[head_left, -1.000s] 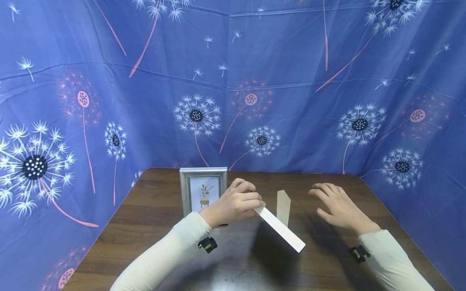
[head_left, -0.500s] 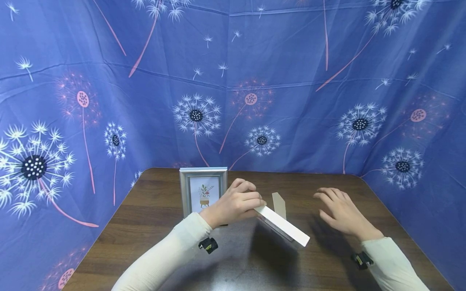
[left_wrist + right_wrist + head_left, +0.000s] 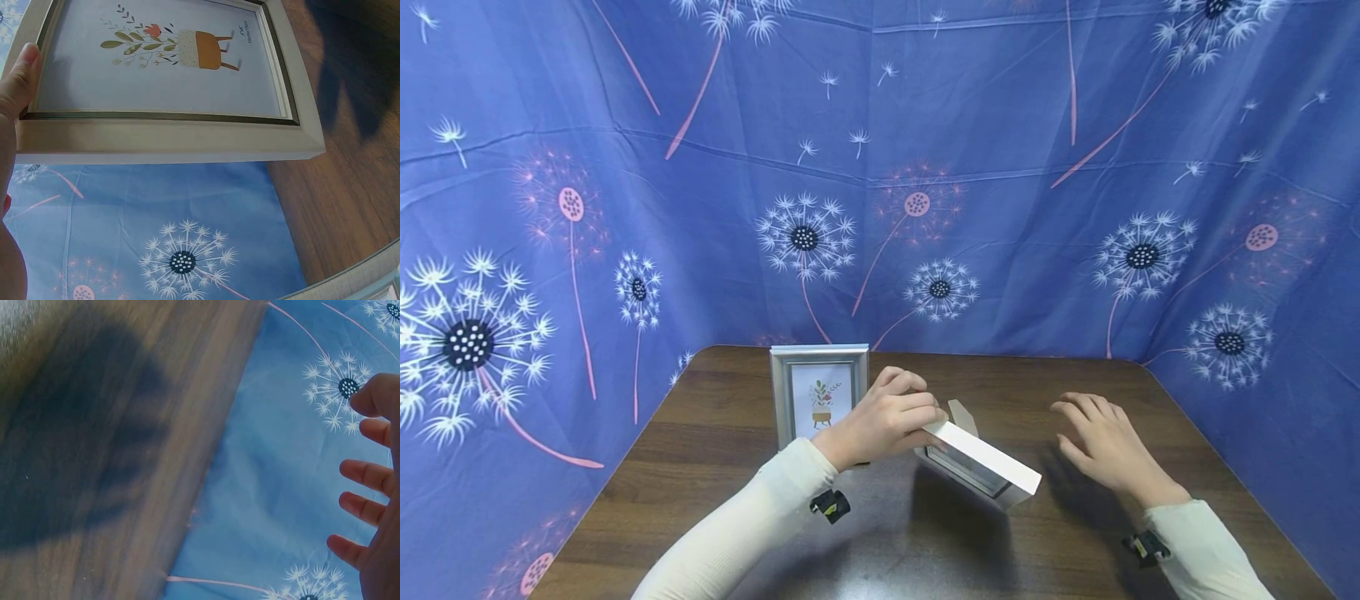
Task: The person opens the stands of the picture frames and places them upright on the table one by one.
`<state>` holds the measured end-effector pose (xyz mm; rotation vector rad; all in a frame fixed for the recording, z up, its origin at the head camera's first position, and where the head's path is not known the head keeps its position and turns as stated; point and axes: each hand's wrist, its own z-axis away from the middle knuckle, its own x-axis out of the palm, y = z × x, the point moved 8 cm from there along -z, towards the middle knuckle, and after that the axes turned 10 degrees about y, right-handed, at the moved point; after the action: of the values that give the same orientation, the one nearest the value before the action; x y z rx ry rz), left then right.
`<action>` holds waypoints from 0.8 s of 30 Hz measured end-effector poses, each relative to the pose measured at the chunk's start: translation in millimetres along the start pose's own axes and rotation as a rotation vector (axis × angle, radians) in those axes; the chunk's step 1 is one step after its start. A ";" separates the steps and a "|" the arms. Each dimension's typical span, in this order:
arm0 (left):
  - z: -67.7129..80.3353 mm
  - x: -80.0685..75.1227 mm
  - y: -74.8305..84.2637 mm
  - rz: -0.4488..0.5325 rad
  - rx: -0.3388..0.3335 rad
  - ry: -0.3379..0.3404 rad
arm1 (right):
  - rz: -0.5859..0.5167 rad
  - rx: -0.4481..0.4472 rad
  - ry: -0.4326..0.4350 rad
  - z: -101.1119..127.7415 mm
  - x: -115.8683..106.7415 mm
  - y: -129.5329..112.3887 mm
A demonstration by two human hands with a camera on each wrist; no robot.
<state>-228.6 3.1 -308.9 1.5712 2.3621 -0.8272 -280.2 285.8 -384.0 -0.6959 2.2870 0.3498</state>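
Note:
My left hand grips the top edge of a white picture frame, thumb on its front in the left wrist view. That frame is tilted above the table, and its easel stand sticks out behind. In the left wrist view its picture print shows a flower pot on legs. Off to the right, my right hand hovers over the table with loosely bent fingers, holding nothing; the right wrist view shows its fingers spread apart. A second, silvery picture frame stands upright behind my left hand, which hides its lower right part.
The dark wooden table carries both frames. A blue dandelion-patterned cloth hangs behind the table and along its sides. Shadows of the hands and the white frame fall on the tabletop.
The white frame has turned in my left hand, so more of its front now shows and its stand leans further left. My right hand has shifted slightly right and down.

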 end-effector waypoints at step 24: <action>-1.2 1.1 -4.4 -0.063 -0.084 0.037 | 0.017 0.099 -0.019 7.3 5.6 -10.9</action>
<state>-232.7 3.3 -306.9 1.4996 2.4496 -0.7074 -273.3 277.8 -393.5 -0.6204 2.2768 0.2484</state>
